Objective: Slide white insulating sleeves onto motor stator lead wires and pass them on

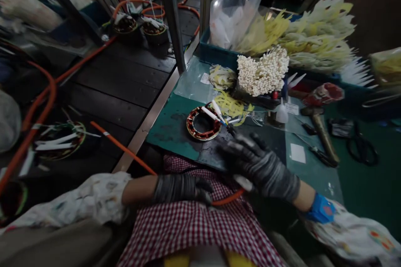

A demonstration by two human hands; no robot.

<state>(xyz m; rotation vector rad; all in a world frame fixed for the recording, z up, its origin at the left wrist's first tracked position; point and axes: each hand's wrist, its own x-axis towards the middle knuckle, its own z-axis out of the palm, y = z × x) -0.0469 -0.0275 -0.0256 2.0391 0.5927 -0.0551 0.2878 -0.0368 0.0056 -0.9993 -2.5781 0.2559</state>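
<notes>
1. I have the left hand (183, 189) low over the checked apron (194, 227), in a dark striped glove. Its fingers look curled, but I cannot tell whether they close on the orange hose (133, 156) or just lie over it.
2. That hose runs in from the left, passes at the left hand and shows again between the two hands, reaching the right thumb.
3. I see the right hand (261, 164) gloved too, at the near edge of the green mat (169, 127). Its fingers stretch forward, and its thumb stands apart, beside the hose. Blur keeps me from telling whether thumb and hose touch.
4. The copper coil ring (203, 135) lies flat on the mat, just beyond the right fingertips. White sleeves (210, 114) sit on wires at its right side, and a dark lead points toward that hand.
5. Beside the ring I make out loose yellow strips (232, 106); past them, a bundle of white tubes (263, 69) stands before a blue bin (216, 53).
6. On my right lie a hammer (324, 137) and black scissors (361, 148), with a white nozzle (282, 113) nearer the ring.
7. Off left, another coil ring (61, 156) rests on dark boards (103, 87).
</notes>
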